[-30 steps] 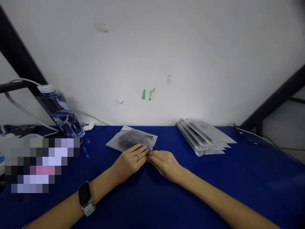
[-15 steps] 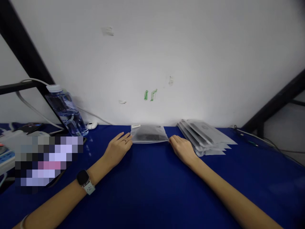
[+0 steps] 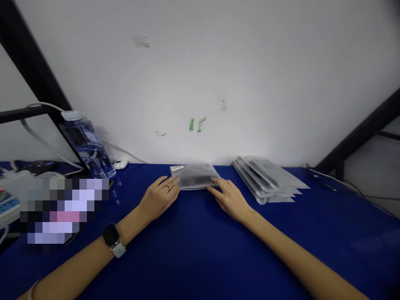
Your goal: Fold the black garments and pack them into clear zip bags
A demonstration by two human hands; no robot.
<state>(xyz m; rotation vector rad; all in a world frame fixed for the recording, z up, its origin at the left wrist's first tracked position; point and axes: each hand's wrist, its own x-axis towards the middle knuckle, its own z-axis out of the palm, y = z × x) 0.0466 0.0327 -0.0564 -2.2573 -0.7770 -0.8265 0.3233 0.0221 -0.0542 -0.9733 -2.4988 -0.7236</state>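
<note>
Fingers [image 3: 168, 183] of the left hand [image 3: 158, 198] open and slightly spread, tips pressed right to the near left edge of a frosted plastic bag [image 3: 195, 177]! Over on the other side, the right hand [image 3: 230, 199] flat and open as well, its fingertips [image 3: 218, 183] lying across the bag's near right corner. No pinch from either side, only flat contact from above.

Bag lying flat on the blue-covered desk [image 3: 200, 250], right between the two hands, close to the wall [image 3: 200, 62] at the desk's far edge. Inside it, a dark flat item, too blurred through the film to name. On the far left corner, a small white label [image 3: 176, 168].

Just to the right, a fanned stack of similar frosted bags [image 3: 265, 179], with neither hand on it. Further left, a clear plastic water bottle [image 3: 86, 143] tilted against a black metal frame [image 3: 34, 71], and a white computer mouse [image 3: 121, 164] just beside its base.

On the left wrist, a black smartwatch [image 3: 110, 235] with a pale band, and on one left finger, a ring [image 3: 168, 188]. Far left, a pixelated patch [image 3: 64, 210] hiding whatever lies there, a power strip [image 3: 8, 205] showing beside it. Up on the wall, two green marks [image 3: 196, 124].
</note>
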